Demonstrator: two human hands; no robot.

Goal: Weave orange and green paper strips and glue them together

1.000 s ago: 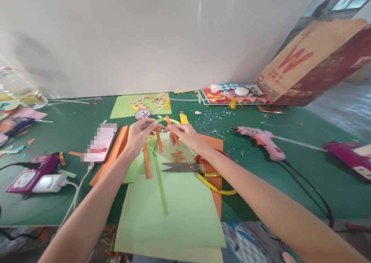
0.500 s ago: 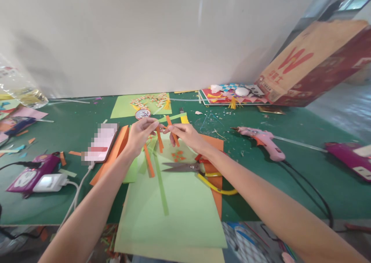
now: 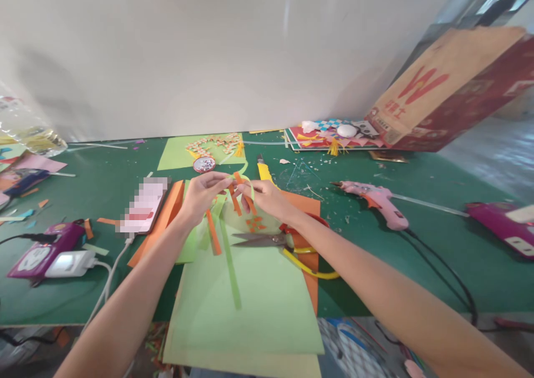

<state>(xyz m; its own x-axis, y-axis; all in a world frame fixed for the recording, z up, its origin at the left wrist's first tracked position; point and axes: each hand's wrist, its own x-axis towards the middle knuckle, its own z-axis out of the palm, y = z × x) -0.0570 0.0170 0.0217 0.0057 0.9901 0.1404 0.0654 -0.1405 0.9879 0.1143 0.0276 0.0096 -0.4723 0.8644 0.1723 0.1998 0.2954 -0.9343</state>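
Observation:
My left hand (image 3: 205,193) pinches the joined ends of orange paper strips (image 3: 234,199) and a green paper strip (image 3: 246,172). Close beside it, my right hand (image 3: 263,193) is closed on the green strip, which bends over in a loop between the hands. Below them, loose orange (image 3: 213,233) and green strips lie on light green paper sheets (image 3: 250,294). Small orange paper pieces (image 3: 255,222) rest near the scissors (image 3: 271,240), whose blades point left and whose handles lie partly behind my right forearm. My fingers hide where the strips cross.
A pink glue gun (image 3: 377,197) lies to the right, its cord trailing forward. On the left are a phone (image 3: 146,205) and a purple power strip (image 3: 45,247). A yellow utility knife (image 3: 265,171), a woven paper chain (image 3: 217,143) and a paper bag (image 3: 442,89) stand or lie farther back.
The green strip, straight and pointing right before, is now bent over into a loop by my right hand. My hands have come closer together, and the utility knife shows more.

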